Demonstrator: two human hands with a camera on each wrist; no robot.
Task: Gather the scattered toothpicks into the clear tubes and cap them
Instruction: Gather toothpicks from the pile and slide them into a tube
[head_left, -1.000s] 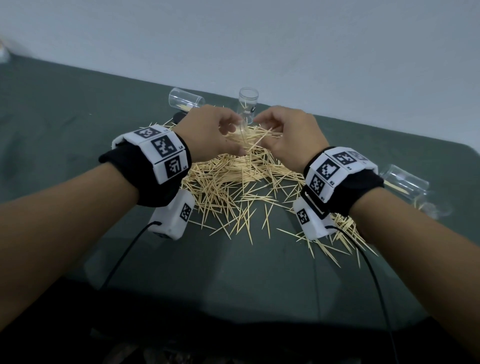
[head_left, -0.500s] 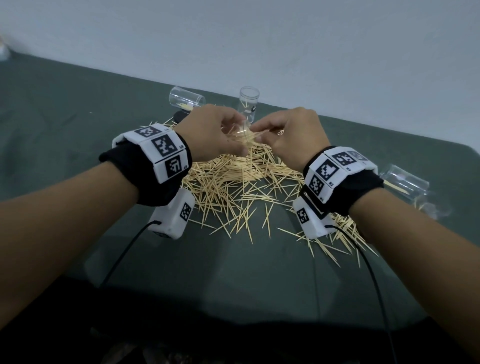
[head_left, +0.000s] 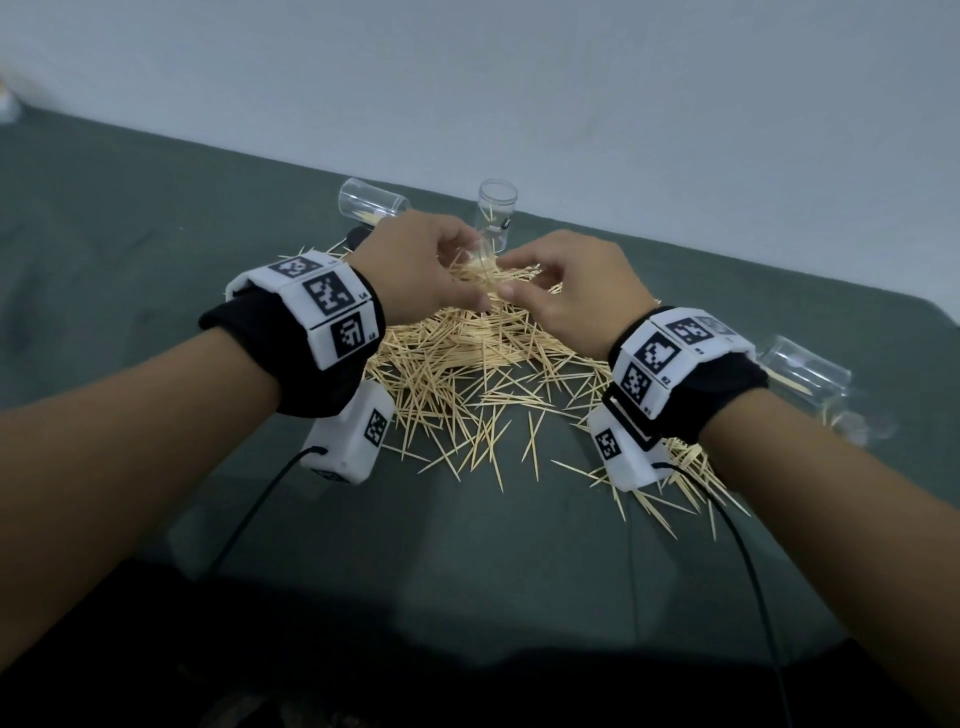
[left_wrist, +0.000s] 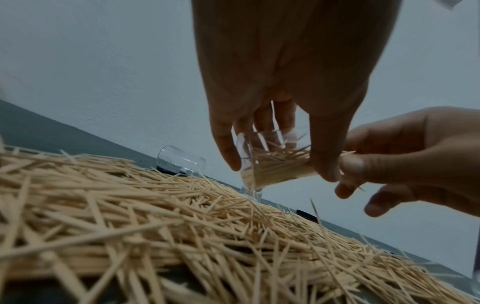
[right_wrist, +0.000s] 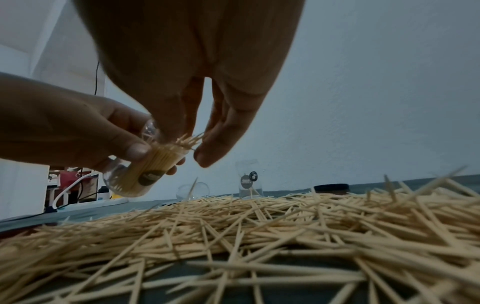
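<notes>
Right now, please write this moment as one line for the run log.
left hand: holds clear tube tilted | right hand: pinches toothpicks at tube mouth | pile: on table | cap: not on

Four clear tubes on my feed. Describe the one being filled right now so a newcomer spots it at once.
Start at the toothpick pile on the green table. Above its far edge the two hands meet. The tube being filled is tilted in the left hand's grip, packed with toothpicks; the upright tube and the two lying tubes are nearly empty and untouched.
</notes>
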